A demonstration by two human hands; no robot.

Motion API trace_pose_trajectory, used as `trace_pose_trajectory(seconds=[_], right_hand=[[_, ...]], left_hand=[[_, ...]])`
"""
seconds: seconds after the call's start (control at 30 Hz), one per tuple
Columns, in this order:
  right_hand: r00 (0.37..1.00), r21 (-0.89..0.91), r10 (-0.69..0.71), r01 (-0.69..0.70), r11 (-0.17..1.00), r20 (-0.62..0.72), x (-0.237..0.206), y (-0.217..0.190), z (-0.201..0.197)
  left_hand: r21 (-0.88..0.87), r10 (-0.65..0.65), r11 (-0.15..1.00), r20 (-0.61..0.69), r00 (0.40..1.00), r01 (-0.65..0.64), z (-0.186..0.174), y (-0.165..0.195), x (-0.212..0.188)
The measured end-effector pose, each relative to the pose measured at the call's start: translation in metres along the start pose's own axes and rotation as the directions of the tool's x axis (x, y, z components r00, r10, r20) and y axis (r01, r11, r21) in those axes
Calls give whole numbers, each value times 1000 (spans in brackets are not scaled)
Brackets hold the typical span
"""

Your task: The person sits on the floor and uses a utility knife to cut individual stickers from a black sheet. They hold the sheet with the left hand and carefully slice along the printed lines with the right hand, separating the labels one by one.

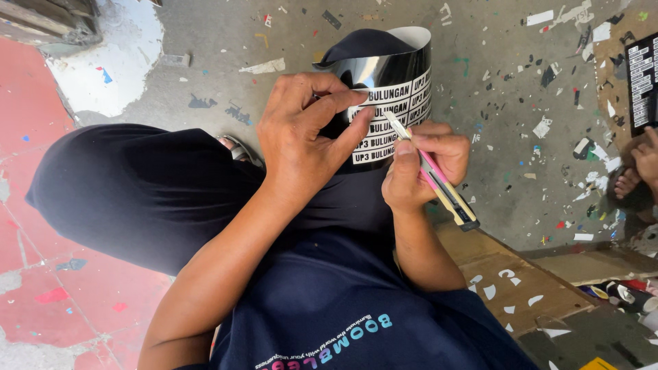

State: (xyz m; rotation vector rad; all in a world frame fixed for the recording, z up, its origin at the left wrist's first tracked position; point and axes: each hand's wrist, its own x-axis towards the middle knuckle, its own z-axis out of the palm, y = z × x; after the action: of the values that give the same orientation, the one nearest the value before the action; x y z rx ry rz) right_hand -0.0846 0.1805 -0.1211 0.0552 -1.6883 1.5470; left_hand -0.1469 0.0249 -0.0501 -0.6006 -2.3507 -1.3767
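A glossy black vinyl sticker sheet [391, 72] with rows of white block lettering curls up over my knee. My left hand [301, 133] rests on the sheet, with thumb and forefinger pinched at its lettered face. My right hand [421, 171] grips a pink and cream utility knife [442, 185]. The blade tip touches the sheet right beside my left fingertips. I sit with dark trousers [137, 192] under the sheet.
The grey concrete floor [493, 82] is strewn with small sticker scraps. Another person's foot [634, 175] shows at the right edge beside a second black lettered sheet [643, 79]. Cardboard [514, 281] lies at lower right; red painted floor [41, 274] at left.
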Motion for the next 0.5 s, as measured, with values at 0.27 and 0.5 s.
trace_pose_trajectory(seconds=[0.27, 0.5], right_hand=[[1000, 0, -13, 13, 1000, -3, 1, 1, -1], [1000, 11, -9, 9, 1000, 2, 0, 0, -2]], left_hand=[[20, 93, 995, 49, 994, -94, -7, -6, -1], [81, 204, 974, 104, 973, -213, -12, -5, -2]])
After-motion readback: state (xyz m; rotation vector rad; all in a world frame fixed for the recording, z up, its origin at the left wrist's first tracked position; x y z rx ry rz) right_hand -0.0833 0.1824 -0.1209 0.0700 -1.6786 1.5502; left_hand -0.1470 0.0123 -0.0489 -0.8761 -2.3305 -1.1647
